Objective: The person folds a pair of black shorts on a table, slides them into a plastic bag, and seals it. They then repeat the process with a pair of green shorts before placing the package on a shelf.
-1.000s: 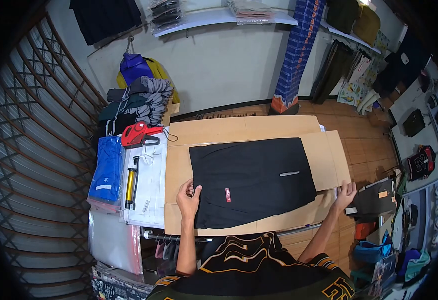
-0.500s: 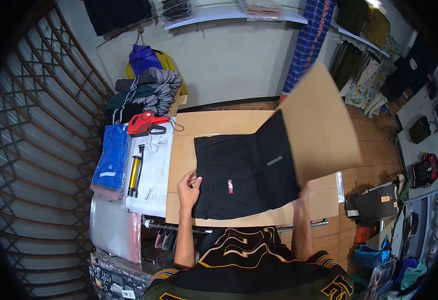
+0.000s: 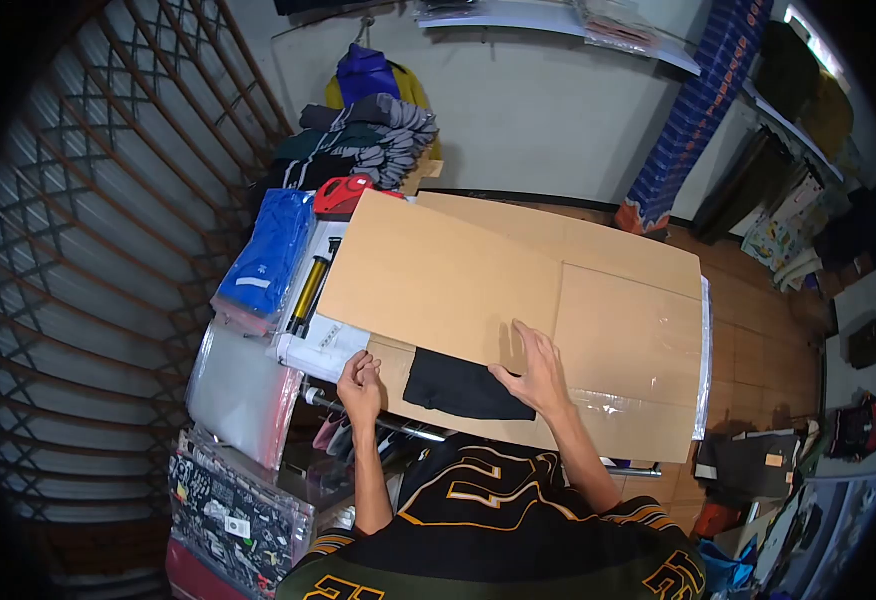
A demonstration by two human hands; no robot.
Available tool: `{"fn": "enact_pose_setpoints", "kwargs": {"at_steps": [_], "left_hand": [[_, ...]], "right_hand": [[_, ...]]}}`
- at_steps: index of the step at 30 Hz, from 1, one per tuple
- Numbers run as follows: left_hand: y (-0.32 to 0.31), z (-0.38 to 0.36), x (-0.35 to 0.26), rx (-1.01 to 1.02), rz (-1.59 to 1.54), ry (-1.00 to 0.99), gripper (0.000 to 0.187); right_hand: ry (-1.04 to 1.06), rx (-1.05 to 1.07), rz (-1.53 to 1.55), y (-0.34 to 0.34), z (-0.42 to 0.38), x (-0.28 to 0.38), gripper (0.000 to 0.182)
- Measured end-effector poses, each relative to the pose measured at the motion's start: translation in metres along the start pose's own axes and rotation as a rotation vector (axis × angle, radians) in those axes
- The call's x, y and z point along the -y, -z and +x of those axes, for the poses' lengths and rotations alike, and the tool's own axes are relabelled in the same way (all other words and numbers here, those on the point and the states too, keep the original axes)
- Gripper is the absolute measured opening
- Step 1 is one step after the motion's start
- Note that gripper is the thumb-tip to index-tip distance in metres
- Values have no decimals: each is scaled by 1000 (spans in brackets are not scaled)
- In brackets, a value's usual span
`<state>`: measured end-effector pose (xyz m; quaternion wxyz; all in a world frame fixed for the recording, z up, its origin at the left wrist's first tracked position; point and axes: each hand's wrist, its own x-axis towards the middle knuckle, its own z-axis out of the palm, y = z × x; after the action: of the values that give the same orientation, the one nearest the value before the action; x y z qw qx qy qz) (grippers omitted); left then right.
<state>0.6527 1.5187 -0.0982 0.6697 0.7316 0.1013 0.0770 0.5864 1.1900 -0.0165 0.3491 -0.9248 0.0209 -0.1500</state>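
Note:
A flat brown cardboard panel point(image 3: 438, 275) lies over most of a black garment point(image 3: 468, 386), whose lower part shows beneath the panel's front edge. My right hand point(image 3: 538, 370) is over the panel's lower edge beside the garment, thumb and fingers spread, holding nothing. My left hand point(image 3: 361, 388) hovers at the front left, just off the panel's edge and left of the garment. Its fingers are loosely bent and a little apart, with nothing visible in them. More cardboard point(image 3: 633, 340), creased and partly taped, covers the table on the right.
To the left lie a yellow hand pump point(image 3: 308, 290), a red tool point(image 3: 343, 195) partly behind the panel, and a bagged blue garment point(image 3: 266, 245). Folded clothes point(image 3: 373, 135) are piled at the back left. Clear plastic bags point(image 3: 243, 390) lie at the near left.
The cardboard panel, raised on the right before, has swung left and down over the black garment. My left hand has come off the garment, and my right hand has let go of the panel.

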Motion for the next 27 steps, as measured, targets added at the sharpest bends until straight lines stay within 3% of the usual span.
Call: {"fn": "enact_pose_setpoints", "kwargs": {"at_steps": [6,9,12,16,19,20,24,27], "left_hand": [[-16,-11,-16,12,171,-58,36],[-32,-14,-19,63,174,-101,33],[-48,-17,-27,112,141,-147,29],[-61,-26,-52,117,418,-362,31],[-76,-34,-71,139,420,-416,31],[-81,-35,-64,148,347,-405,33],[-100,-53,-87,239,422,-445,38],[-113,-67,-92,377,466,-428,47]], "right_hand": [[256,-143,-148,3,5,8,68],[387,-285,-139,-12,-8,-3,53],[323,-422,-78,-9,-21,-11,32],[56,-449,78,8,-48,-31,15],[-345,-465,453,2,-83,-50,26],[-423,-512,496,3,-90,-45,45],[-565,-474,497,10,-97,-37,45],[-430,-405,386,-4,-74,-51,39]]}}
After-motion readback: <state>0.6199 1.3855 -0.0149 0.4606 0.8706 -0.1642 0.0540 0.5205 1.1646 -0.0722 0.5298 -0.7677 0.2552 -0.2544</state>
